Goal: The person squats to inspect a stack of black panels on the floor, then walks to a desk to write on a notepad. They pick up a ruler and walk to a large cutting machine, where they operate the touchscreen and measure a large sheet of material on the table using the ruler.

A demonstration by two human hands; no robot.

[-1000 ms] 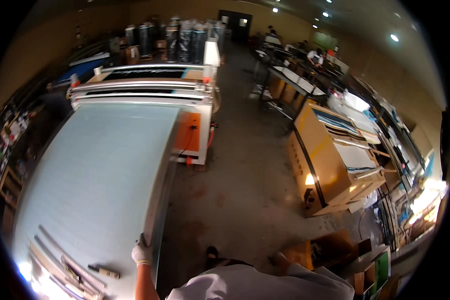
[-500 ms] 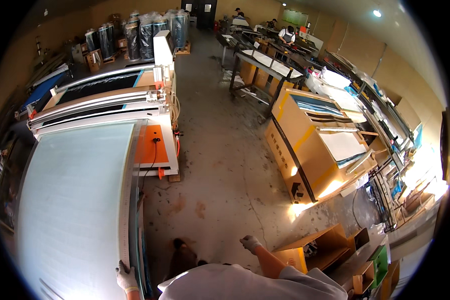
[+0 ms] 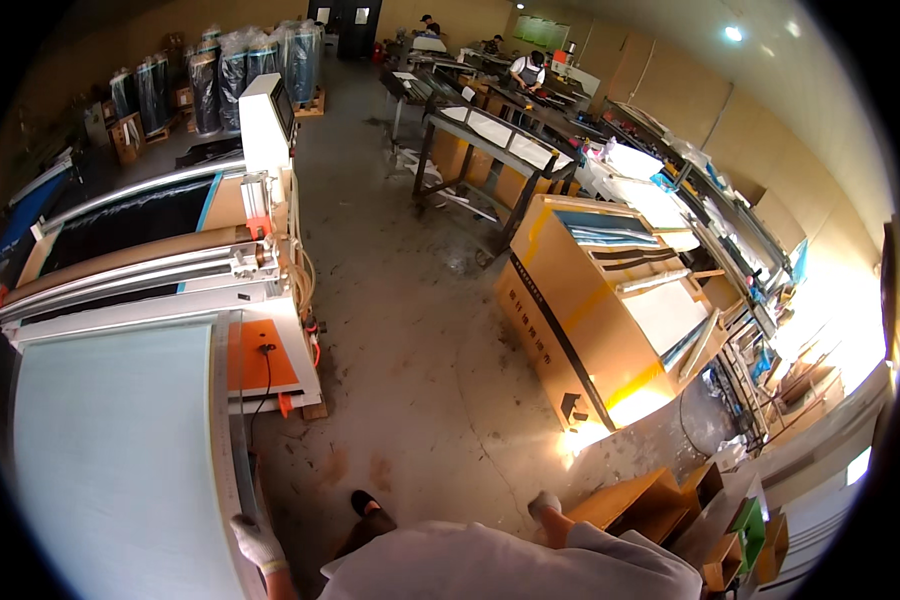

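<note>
My left hand, in a pale glove with a yellowish cuff, rests on the right rim of a long table with a pale blue-green top. Its fingers lie over the rim and no loose object shows in them. My right hand, gloved too, hangs beside my body above the floor. Its fingers look curled in, with nothing sticking out of them. An open cardboard box stands just to the right of that hand.
A white machine with rollers joins the table's far end; its orange panel trails a black cable. A large cardboard crate holds sheets. Wrapped rolls stand far left. A person works at far benches. My dark shoe shows below.
The view has turned right, so the machine and crate sit further left. My right hand has drawn in nearer my body. My left hand stays on the table rim, and a shoe has come forward.
</note>
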